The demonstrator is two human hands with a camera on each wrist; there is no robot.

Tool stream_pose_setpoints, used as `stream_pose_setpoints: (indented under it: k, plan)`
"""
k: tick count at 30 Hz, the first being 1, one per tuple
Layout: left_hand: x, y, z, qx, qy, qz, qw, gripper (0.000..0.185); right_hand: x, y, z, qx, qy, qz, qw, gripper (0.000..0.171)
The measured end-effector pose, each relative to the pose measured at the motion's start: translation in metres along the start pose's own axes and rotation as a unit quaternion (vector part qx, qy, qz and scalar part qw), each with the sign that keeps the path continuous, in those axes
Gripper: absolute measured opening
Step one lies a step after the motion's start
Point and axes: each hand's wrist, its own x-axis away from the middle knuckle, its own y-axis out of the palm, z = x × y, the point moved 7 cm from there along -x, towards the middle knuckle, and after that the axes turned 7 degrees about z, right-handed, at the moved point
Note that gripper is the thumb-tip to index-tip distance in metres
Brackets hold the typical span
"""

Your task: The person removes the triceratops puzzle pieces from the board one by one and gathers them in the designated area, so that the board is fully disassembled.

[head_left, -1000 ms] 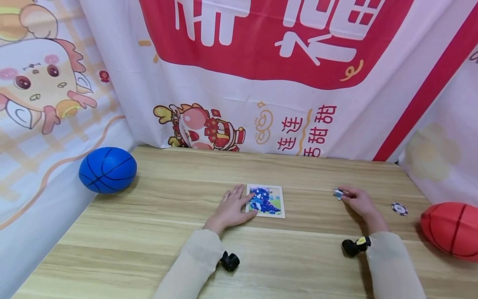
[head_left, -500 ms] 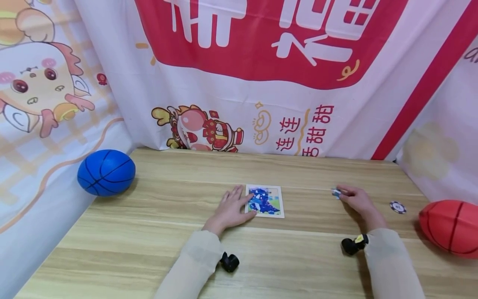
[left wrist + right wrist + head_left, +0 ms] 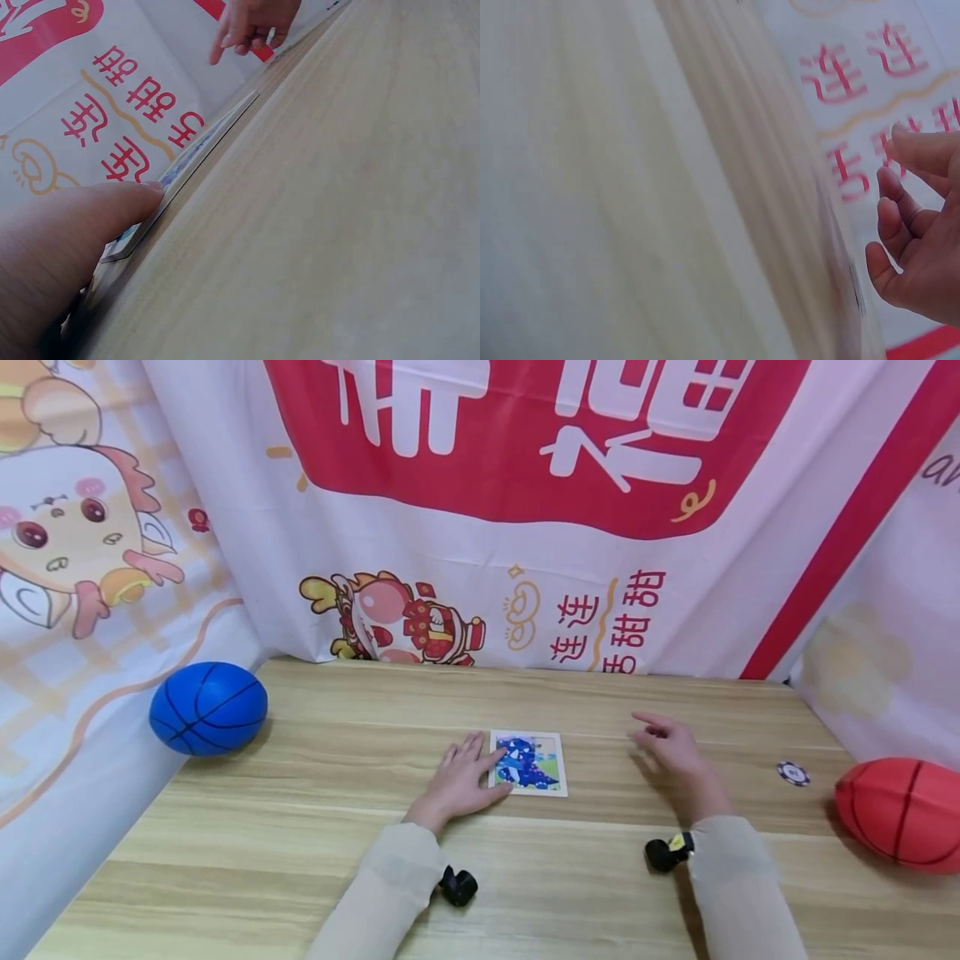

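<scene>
I see both sleeves come up from the near edge of the table (image 3: 225, 860). My left hand (image 3: 457, 781) lies flat with straight fingers, its fingertips pressing the left edge of the dinosaur picture card (image 3: 528, 763). To the right of the card my right hand (image 3: 671, 745) hovers above the wood, forefinger stretched toward the card, the other fingers loosely curled; I cannot tell whether they pinch anything. Farther right of the card lie a poker chip (image 3: 793, 772) and a red ball (image 3: 900, 812); far left, a blue ball (image 3: 207, 707).
</scene>
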Motion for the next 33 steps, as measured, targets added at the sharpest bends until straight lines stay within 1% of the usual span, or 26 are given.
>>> stream_pose_setpoints:
  k: [1, 3, 4, 6, 8, 12, 14, 18, 22, 26, 29, 33]
  plan:
    - [0.0, 0.0, 0.0, 0.0, 0.0, 0.0, 1.0, 0.067, -0.001, 0.007, -0.001, -0.022, 0.004, -0.001, 1.0, 0.049]
    - [0.001, 0.0, 0.0, 0.001, 0.0, 0.0, 1.0, 0.067, -0.004, 0.018, -0.005, -0.024, -0.012, 0.0, 1.0, 0.048]
    - [0.001, 0.0, 0.0, -0.001, -0.002, -0.003, 1.0, 0.067, -0.005, 0.023, -0.007, -0.007, -0.028, -0.001, 1.0, 0.047]
    - [0.001, 0.0, -0.001, -0.001, -0.004, -0.004, 1.0, 0.066, -0.009, 0.031, -0.011, 0.017, -0.044, 0.004, 0.999, 0.043]
    - [0.001, -0.001, -0.001, -0.003, -0.004, -0.004, 1.0, 0.066, -0.012, 0.039, -0.015, 0.069, -0.067, 0.01, 0.995, 0.04]
    - [0.002, -0.001, -0.001, -0.004, -0.005, -0.005, 1.0, 0.068, -0.013, 0.059, -0.019, 0.104, -0.073, -0.009, 0.992, 0.037]
    - [0.002, -0.002, -0.001, -0.004, -0.006, -0.006, 1.0, 0.069, -0.012, 0.071, -0.023, 0.116, -0.095, -0.022, 0.988, 0.037]
    - [0.002, -0.003, -0.001, -0.004, -0.009, -0.007, 0.9999, 0.07, -0.008, 0.092, -0.03, 0.126, -0.133, -0.029, 0.983, 0.035]
    - [0.002, -0.002, -0.001, -0.008, -0.01, -0.008, 0.9999, 0.07, -0.006, 0.11, -0.03, 0.137, -0.136, -0.03, 0.981, 0.032]
    - [0.001, -0.002, -0.001, -0.01, -0.007, -0.008, 0.9999, 0.071, -0.002, 0.122, -0.029, 0.149, -0.138, -0.022, 0.979, 0.027]
    - [0.001, -0.001, -0.001, -0.01, -0.008, -0.011, 0.9999, 0.071, 0.001, 0.126, -0.028, 0.156, -0.14, -0.004, 0.978, 0.022]
    - [0.0, 0.0, -0.001, -0.015, -0.006, -0.014, 0.9998, 0.072, 0.003, 0.127, -0.027, 0.169, -0.153, 0.016, 0.974, 0.019]
